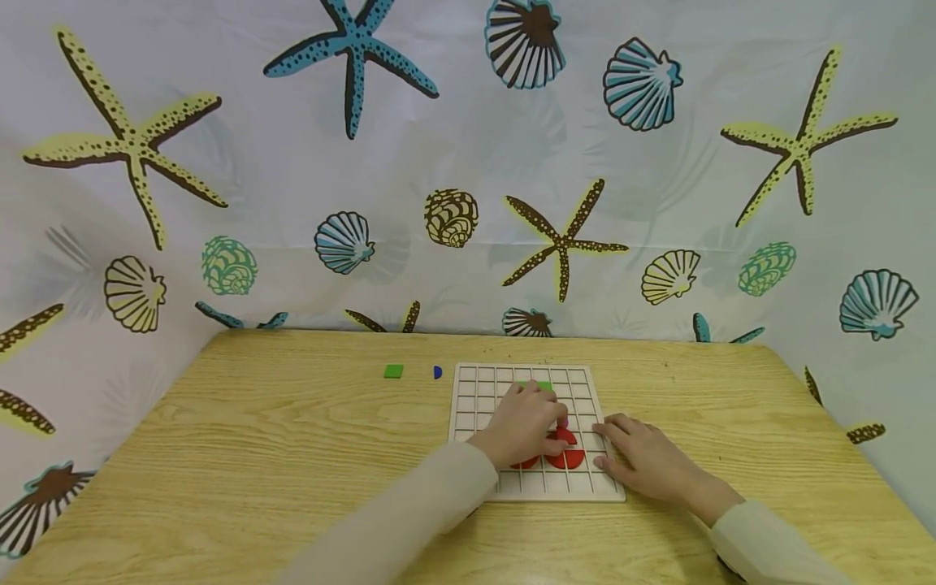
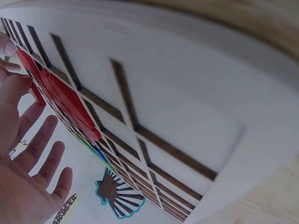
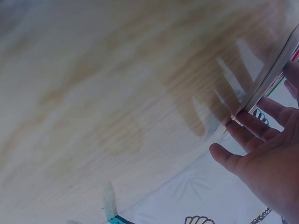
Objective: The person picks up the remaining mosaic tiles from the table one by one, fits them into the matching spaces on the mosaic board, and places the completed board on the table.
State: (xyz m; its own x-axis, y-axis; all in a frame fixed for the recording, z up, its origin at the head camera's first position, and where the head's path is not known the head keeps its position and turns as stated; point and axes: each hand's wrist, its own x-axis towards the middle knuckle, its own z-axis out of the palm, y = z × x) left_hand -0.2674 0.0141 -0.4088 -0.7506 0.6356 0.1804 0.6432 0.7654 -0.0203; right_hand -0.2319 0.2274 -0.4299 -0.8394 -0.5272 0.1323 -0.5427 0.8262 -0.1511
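A pale grid board with dark lines lies on the table. My left hand is over it, pinching a red quarter-circle piece between thumb and index finger while its other fingers spread out. Under and beside that hand, rounded red pieces sit on the grid's near rows. A green piece shows on a far row, partly hidden by the fingers. In the left wrist view a blue piece lies beside the green. My right hand touches the board's right edge with its fingertips, fingers loosely extended.
Beyond the board's left side, a green square piece and a small blue half-circle lie on the wooden table. A white cloth printed with shells and starfish stands around the table's back and sides.
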